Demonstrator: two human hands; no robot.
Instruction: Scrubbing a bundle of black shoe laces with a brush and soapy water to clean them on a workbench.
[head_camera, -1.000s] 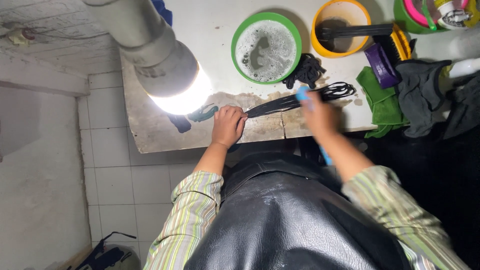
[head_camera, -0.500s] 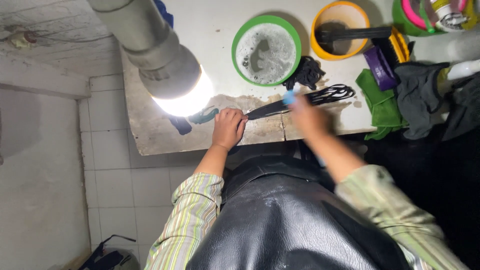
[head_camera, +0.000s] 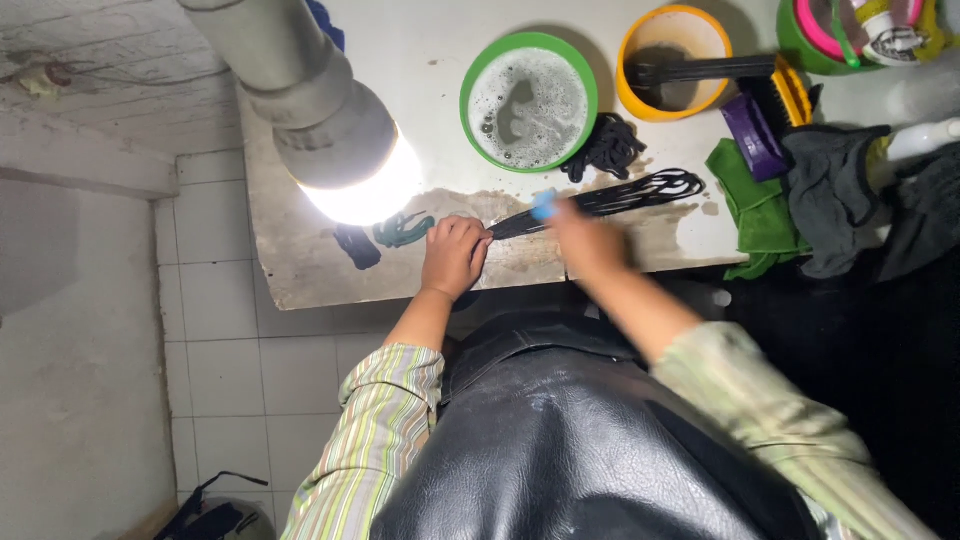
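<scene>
We see our left hand (head_camera: 455, 255) pinning one end of black laces (head_camera: 600, 203) to the wet bench (head_camera: 300, 270), while our blurred right hand (head_camera: 590, 240) grips a blue brush (head_camera: 543, 205) on them. A green bowl (head_camera: 530, 100) of suds stands just beyond.

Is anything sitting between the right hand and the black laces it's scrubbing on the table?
Nothing visible. The right hand, blurred, is over the black laces with a small blue tool, while the left hand pins their near end.

Green bowl (head_camera: 529, 103) at twelve o'clock, yellow bowl (head_camera: 675, 62) at one, lamp (head_camera: 335, 140) at eleven, green cloth (head_camera: 752, 205) at two.
</scene>
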